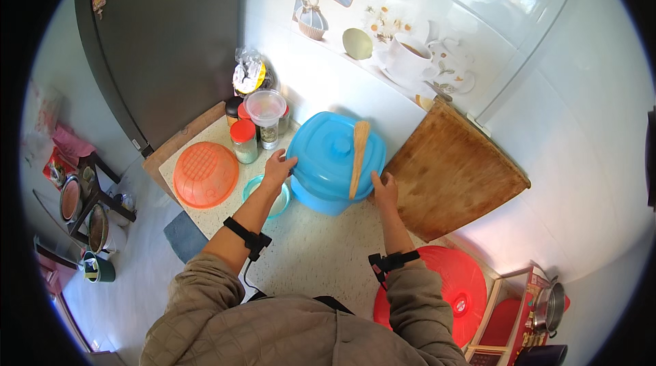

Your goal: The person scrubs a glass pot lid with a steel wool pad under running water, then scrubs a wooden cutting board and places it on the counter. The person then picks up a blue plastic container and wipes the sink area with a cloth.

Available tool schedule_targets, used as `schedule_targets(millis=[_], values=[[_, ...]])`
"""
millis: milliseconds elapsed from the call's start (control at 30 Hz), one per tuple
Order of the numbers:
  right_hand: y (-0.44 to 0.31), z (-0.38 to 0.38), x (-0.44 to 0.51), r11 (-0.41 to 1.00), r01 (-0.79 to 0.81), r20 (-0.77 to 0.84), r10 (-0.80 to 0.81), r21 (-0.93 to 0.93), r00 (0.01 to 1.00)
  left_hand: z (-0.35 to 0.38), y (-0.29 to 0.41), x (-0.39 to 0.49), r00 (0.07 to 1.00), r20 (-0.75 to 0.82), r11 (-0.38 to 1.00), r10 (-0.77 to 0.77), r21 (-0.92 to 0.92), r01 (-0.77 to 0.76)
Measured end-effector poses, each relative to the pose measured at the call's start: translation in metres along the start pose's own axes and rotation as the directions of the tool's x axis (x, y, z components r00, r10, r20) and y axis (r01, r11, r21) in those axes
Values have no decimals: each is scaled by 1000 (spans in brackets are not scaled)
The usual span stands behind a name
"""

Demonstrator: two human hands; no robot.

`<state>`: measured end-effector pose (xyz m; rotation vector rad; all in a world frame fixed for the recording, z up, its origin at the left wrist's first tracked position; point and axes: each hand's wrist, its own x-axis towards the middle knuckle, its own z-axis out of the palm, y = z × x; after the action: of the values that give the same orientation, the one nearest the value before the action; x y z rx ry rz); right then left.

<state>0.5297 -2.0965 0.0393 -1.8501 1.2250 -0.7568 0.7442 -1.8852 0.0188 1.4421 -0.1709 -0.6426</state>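
A light blue plastic tub (318,203) stands on the speckled countertop (312,248) before me, under a matching blue lid (323,133) with a round knob. On the lid's right half lies a tan straw hand brush (360,156). My left hand (278,169) grips the lid's left rim between thumb and fingers. At the right rim is my right hand (385,189), its thumb on the edge and its fingers partly hidden. Beneath my left wrist sits a turquoise bowl (282,203) with pale contents, partly covered by my forearm.
An upturned orange plastic basket (206,175) rests at the left. Behind it stand a red-lidded jar (244,143) and a clear plastic container (265,106). A wooden board (456,171) leans against the right wall. Near my right elbow lies a round red lid (461,284).
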Motion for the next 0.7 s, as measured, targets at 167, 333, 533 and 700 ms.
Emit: schedule_targets(millis=[167,333,533,700], values=[[-50,-12,-29,862,362,230,-295,-353,927,1,-3,-7,1000,18,1000,-11,-13,11],[-59,-12,-35,816,397,215,-336,-420,917,6,-7,-20,999,17,994,-36,-100,38],[-40,-31,-47,878,337,196,-284,-341,938,1,-13,-36,964,111,933,-242,-248,262],[-74,-40,-59,883,403,152,-375,-243,914,12,-25,-51,953,189,904,-238,-316,288]])
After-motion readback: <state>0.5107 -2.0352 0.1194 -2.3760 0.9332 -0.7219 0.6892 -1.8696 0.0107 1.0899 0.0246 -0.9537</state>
